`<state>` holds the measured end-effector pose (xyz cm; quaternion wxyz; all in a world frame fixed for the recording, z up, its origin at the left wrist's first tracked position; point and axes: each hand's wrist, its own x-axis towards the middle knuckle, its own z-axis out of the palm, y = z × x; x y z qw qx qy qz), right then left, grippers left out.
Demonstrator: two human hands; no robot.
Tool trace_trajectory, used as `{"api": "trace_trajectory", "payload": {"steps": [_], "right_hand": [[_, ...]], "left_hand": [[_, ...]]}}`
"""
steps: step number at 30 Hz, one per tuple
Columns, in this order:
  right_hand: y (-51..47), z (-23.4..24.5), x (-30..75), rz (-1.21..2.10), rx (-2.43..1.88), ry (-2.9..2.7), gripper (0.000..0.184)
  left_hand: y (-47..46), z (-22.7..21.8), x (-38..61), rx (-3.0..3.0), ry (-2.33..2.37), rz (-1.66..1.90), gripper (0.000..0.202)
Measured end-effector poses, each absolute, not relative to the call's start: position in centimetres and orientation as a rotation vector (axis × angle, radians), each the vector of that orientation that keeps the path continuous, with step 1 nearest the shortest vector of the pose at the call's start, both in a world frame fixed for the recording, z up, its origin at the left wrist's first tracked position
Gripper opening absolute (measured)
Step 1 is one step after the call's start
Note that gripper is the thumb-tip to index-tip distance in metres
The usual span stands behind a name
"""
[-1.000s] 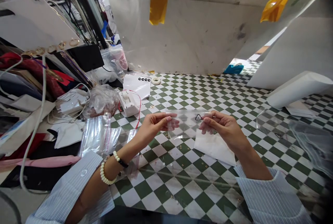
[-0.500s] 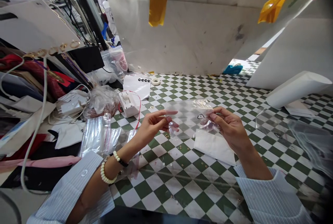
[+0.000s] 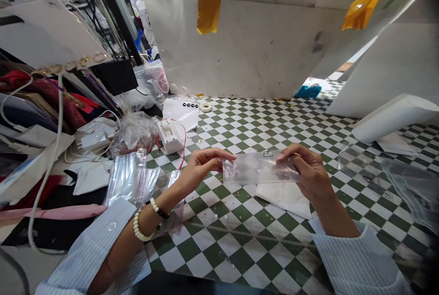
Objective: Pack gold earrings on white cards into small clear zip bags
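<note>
A small clear plastic bag (image 3: 259, 168) with a printed triangle mark is stretched flat between both hands above the green-and-white checked table (image 3: 240, 235). My left hand (image 3: 206, 164) pinches its left end with thumb and fingertips. My right hand (image 3: 305, 169) grips its right end, fingers curled round it. Just below the bag a white paper sheet (image 3: 284, 196) lies on the table. Tiny gold beads (image 3: 226, 183) are scattered on the squares under the bag.
A pile of clear bags (image 3: 132, 178) lies at my left wrist. A white small box with red thread (image 3: 169, 136), a white card (image 3: 181, 109) and a tape roll (image 3: 206, 106) sit further back. Cluttered cables and cloth fill the left. White foam blocks (image 3: 394, 114) stand at right.
The bag was held upright by its top edge, then crumpled between the hands half a second ago. Now it is folded or turned flat, stretched lower between both hands.
</note>
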<state>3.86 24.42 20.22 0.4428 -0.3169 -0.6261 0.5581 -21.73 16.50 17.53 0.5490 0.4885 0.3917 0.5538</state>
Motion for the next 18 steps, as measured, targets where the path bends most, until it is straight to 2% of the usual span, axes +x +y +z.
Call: {"api": "trace_trajectory", "payload": {"steps": [3, 7, 9, 10, 13, 14, 16, 18], "right_hand": [[24.7, 19.7, 4.0, 1.366, -0.837, -1.585, 0.014], [24.7, 19.5, 4.1, 1.416, -0.770, -1.625, 0.019], [24.5, 19.6, 3.8, 1.403, -0.787, -1.674, 0.015], [24.3, 19.6, 3.6, 1.386, -0.817, -1.701, 0.013], [23.8, 19.7, 3.0, 1.318, -0.905, -1.740, 0.024], [23.7, 19.7, 2.9, 1.293, -0.916, -1.738, 0.025], [23.5, 19.8, 2.7, 1.271, -0.928, -1.721, 0.027], [23.5, 19.9, 2.7, 1.313, -0.955, -1.676, 0.040]], "left_hand": [[16.4, 17.7, -21.7, 1.102, 0.917, 1.309, 0.027], [16.6, 17.8, -21.2, 1.091, 1.060, 1.339, 0.021], [16.7, 17.7, -21.0, 1.061, 1.098, 1.378, 0.023], [16.8, 17.6, -20.9, 1.027, 1.097, 1.392, 0.028], [17.0, 17.0, -20.8, 0.902, 1.039, 1.323, 0.054], [17.0, 16.8, -20.8, 0.882, 1.023, 1.263, 0.055], [17.1, 16.4, -20.8, 0.883, 1.028, 1.163, 0.043], [17.0, 16.1, -20.9, 0.895, 1.056, 1.142, 0.030]]}}
